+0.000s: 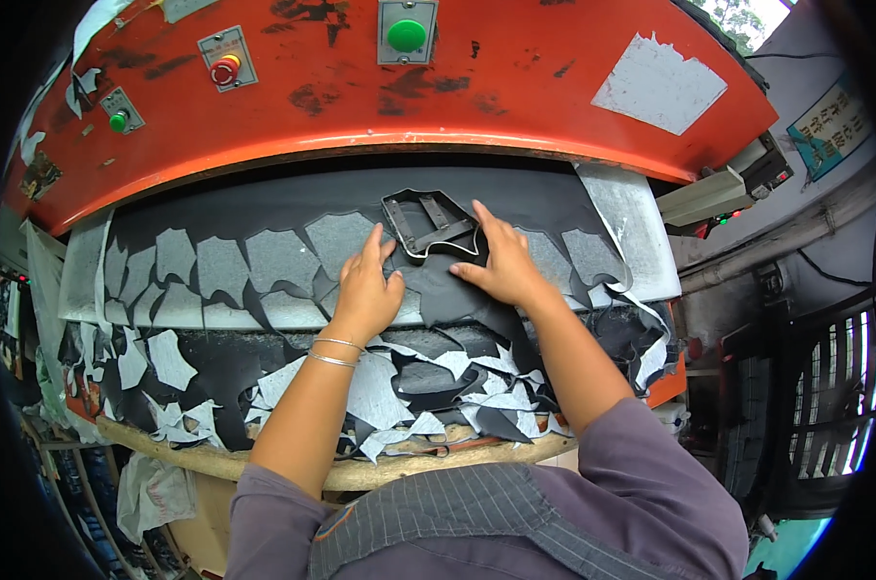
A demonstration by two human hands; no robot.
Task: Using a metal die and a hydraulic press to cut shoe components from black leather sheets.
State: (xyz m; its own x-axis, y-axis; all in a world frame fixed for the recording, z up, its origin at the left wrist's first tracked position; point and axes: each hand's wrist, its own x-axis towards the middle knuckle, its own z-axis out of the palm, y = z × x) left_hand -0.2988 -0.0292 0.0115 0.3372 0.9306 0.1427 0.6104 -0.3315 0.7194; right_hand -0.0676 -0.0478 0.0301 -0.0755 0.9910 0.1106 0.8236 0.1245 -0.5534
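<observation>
A metal cutting die with a shaped outline and inner crossbars lies on a dark sheet of material, below the red machine's front. My left hand is open just left of the die, fingers pointing up and apart from it, with two thin bangles on the wrist. On the other side, my right hand is open, thumb and forefinger spread beside the die's right edge; I cannot tell whether they touch it. Left of the die, a row of shaped cut-outs in the sheet shows the pale surface beneath.
Overhead hangs the red machine beam, bearing a green push button and a red knob. Grey and black scraps heap up in front of the pale cutting board. A rounded wooden rail runs along the near edge.
</observation>
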